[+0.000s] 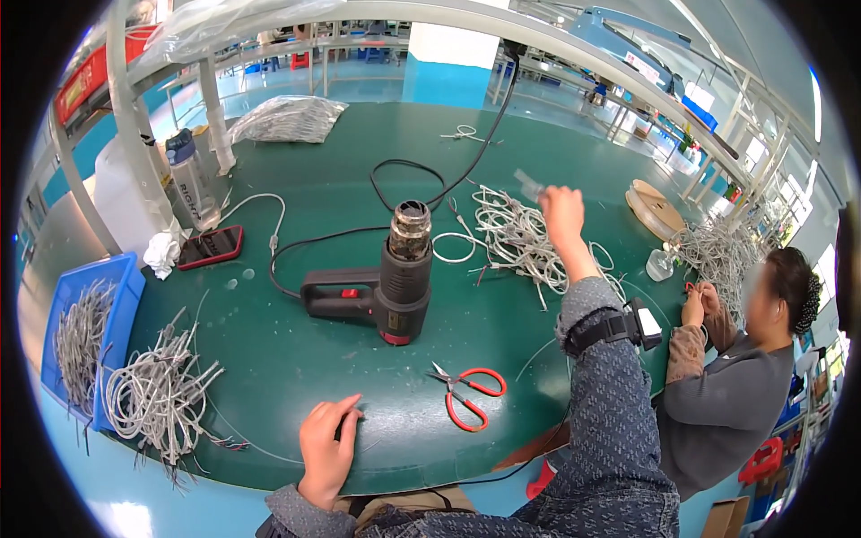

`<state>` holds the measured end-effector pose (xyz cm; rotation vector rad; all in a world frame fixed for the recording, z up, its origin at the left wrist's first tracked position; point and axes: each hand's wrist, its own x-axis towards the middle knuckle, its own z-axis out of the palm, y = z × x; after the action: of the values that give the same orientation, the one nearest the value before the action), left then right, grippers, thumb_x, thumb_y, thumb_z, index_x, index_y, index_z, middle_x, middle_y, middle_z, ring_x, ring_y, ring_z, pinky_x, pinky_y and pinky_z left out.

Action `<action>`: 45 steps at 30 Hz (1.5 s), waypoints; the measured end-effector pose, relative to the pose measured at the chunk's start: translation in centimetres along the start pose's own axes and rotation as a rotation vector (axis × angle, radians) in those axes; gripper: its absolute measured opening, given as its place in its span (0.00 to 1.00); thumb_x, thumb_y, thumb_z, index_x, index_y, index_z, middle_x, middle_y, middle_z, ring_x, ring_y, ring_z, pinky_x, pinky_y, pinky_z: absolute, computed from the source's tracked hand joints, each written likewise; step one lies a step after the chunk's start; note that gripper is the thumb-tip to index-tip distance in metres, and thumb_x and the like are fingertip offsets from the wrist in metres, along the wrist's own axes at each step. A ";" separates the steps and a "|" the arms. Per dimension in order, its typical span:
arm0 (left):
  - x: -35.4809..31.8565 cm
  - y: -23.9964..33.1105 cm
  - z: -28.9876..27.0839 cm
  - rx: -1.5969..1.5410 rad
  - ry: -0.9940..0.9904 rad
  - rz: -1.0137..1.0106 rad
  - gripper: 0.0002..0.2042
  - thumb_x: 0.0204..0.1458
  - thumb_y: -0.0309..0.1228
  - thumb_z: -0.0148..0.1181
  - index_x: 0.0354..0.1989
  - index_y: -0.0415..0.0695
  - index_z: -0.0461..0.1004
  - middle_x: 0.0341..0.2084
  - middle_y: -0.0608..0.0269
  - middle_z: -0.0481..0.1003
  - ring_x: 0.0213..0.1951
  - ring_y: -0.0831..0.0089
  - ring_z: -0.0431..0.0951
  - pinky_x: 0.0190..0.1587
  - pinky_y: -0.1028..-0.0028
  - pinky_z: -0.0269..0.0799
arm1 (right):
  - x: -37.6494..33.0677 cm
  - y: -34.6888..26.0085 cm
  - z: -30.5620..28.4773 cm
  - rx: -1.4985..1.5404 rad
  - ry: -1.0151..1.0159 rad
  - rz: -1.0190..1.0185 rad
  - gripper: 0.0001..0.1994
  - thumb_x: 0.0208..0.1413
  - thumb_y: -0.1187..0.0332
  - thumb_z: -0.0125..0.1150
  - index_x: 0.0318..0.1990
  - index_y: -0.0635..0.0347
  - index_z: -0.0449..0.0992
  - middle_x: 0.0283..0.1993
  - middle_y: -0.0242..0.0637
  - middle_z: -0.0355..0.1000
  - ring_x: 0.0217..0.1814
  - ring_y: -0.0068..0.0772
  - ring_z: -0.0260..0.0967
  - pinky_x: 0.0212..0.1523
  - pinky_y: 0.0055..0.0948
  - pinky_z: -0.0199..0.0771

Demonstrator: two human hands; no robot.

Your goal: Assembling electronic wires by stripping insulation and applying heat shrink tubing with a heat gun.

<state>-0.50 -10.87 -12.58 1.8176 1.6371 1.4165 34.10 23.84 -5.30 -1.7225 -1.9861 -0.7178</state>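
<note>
My right hand (563,215) reaches far across the green table, its fingers closed at a clear plastic piece (527,183) whose exact kind I cannot make out. Just below and left of that hand lies a tangled pile of light grey cables (511,235). Near the front edge rests my left hand (328,444), thumb and forefinger apart, nothing in it. Red-handled scissors (466,394) lie with spread handles between my forearms. A black heat gun (404,278) stands nozzle up in the middle, its side handle pointing left.
At left, a blue bin (127,300) holds cut cables, with another cable bundle (161,386) beside it. A phone (211,247), water bottle (190,184) and plastic-wrapped pack (289,118) sit behind. A co-worker (740,377) handles something small at right, near a spool (653,211) and more cables (717,251).
</note>
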 end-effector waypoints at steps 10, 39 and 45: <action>-0.8 0.6 -1.4 -0.074 0.053 -0.006 0.12 0.46 0.17 0.55 0.41 0.37 0.75 0.28 0.56 0.74 0.31 0.66 0.75 0.37 0.72 0.71 | -12.4 -11.5 -21.0 1.537 -0.156 0.146 0.12 0.59 0.67 0.49 0.29 0.67 0.73 0.20 0.34 0.68 0.22 0.21 0.62 0.27 0.24 0.62; -2.3 7.4 -5.3 -0.715 -0.102 -0.311 0.04 0.53 0.21 0.54 0.34 0.32 0.73 0.30 0.58 0.75 0.33 0.74 0.76 0.39 0.76 0.71 | -25.7 -21.7 -21.9 1.627 -0.644 -0.198 0.14 0.50 0.77 0.56 0.46 0.68 0.72 0.40 0.37 0.71 0.36 0.21 0.69 0.35 0.21 0.68; -2.5 7.5 -5.1 -0.756 -0.110 -0.298 0.05 0.52 0.22 0.55 0.34 0.32 0.73 0.31 0.59 0.73 0.29 0.76 0.74 0.37 0.77 0.70 | -25.8 -21.8 -22.0 1.867 -0.737 0.069 0.10 0.52 0.77 0.55 0.43 0.68 0.72 0.41 0.37 0.71 0.38 0.23 0.70 0.34 0.20 0.68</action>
<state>-0.04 -17.18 -5.63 1.1428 1.0404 1.4825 15.89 -12.11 -6.36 -0.6899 -1.6090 1.5768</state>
